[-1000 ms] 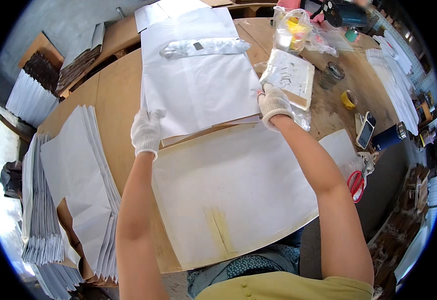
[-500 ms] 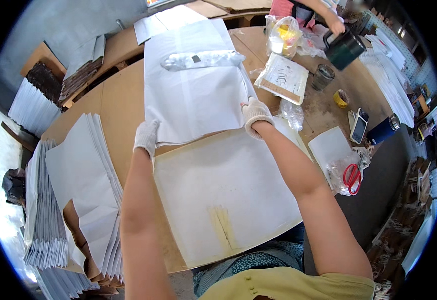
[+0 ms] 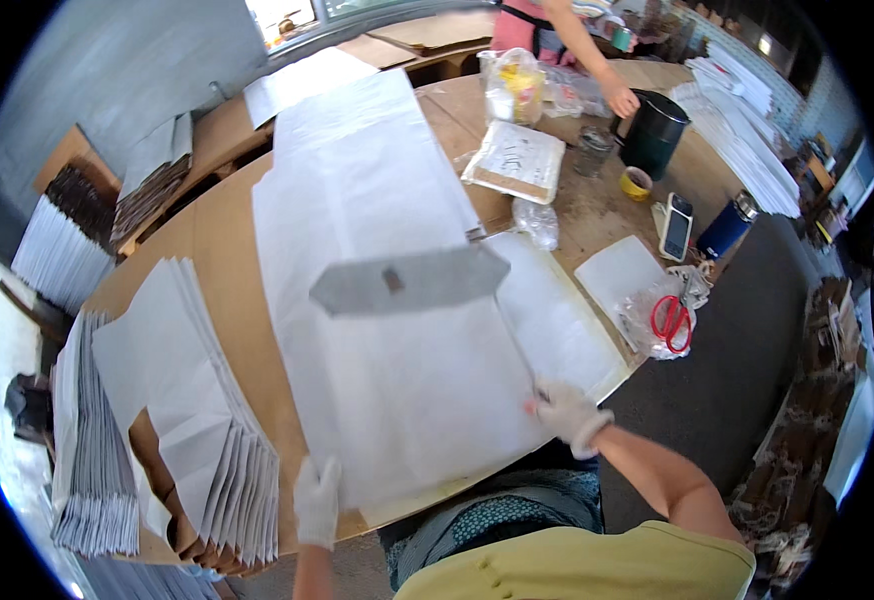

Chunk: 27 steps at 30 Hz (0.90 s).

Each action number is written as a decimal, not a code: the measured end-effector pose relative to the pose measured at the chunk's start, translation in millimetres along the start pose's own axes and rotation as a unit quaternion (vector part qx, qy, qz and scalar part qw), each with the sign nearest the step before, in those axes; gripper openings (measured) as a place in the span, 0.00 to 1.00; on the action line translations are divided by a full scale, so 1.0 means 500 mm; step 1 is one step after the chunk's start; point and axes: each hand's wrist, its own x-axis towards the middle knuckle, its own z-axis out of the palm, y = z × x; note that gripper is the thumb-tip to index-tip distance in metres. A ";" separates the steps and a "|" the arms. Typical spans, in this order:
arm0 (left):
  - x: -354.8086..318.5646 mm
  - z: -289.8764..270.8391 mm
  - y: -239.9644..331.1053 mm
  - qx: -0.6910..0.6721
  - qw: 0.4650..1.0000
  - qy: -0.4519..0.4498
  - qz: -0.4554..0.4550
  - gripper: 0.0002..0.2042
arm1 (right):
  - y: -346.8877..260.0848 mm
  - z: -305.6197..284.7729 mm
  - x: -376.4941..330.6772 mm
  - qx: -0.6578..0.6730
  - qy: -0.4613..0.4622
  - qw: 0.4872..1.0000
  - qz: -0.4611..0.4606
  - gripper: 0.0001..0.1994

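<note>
A large white paper sack (image 3: 407,400) lies across the table in front of me, slightly smeared by motion. Across it runs a grey six-sided folded panel (image 3: 427,280) with a small dark square. My left hand (image 3: 317,502), in a white knit glove, closes on the sack's near left corner. On the right, my gloved right hand (image 3: 569,415) pinches the near right corner; a small red spot shows at its fingertips. More white sack sheets (image 3: 347,130) lie beyond. Partly under the sack is a white board (image 3: 567,315) with yellowed edges.
Folded white sacks (image 3: 172,350) stand stacked at left. To the right are red scissors (image 3: 671,325), a phone (image 3: 677,228), a blue bottle (image 3: 727,225), a tape roll (image 3: 636,182), a glass jar (image 3: 593,150) and a wrapped packet (image 3: 517,162). Another person's hand (image 3: 617,95) reaches a dark jug (image 3: 655,135).
Both my hands have drawn the sack toward me over the white board, and its grey panel has come nearer. The other person's jug has gone from tilted in the air to upright on the table.
</note>
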 end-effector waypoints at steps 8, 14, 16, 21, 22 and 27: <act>-0.029 0.035 -0.098 0.258 0.951 0.063 0.161 0.33 | -0.026 0.001 -0.083 -0.094 0.012 0.994 0.062 0.17; 0.043 0.054 -0.001 0.150 0.980 0.081 0.106 0.25 | 0.008 0.001 -0.037 -0.139 0.024 0.990 -0.005 0.18; 0.052 0.048 -0.007 0.148 0.979 0.101 0.101 0.22 | 0.021 0.011 -0.046 -0.160 0.025 0.987 -0.026 0.17; 0.054 0.031 -0.072 0.076 0.986 0.098 0.110 0.17 | 0.002 -0.031 -0.118 -0.151 -0.027 0.988 -0.018 0.16; 0.047 0.032 -0.066 0.114 0.981 0.109 0.117 0.16 | -0.012 -0.045 -0.126 -0.158 -0.060 0.986 0.010 0.16; 0.122 0.024 -0.151 0.115 0.974 0.068 0.184 0.17 | -0.001 0.029 -0.025 -0.249 0.196 0.898 -0.305 0.14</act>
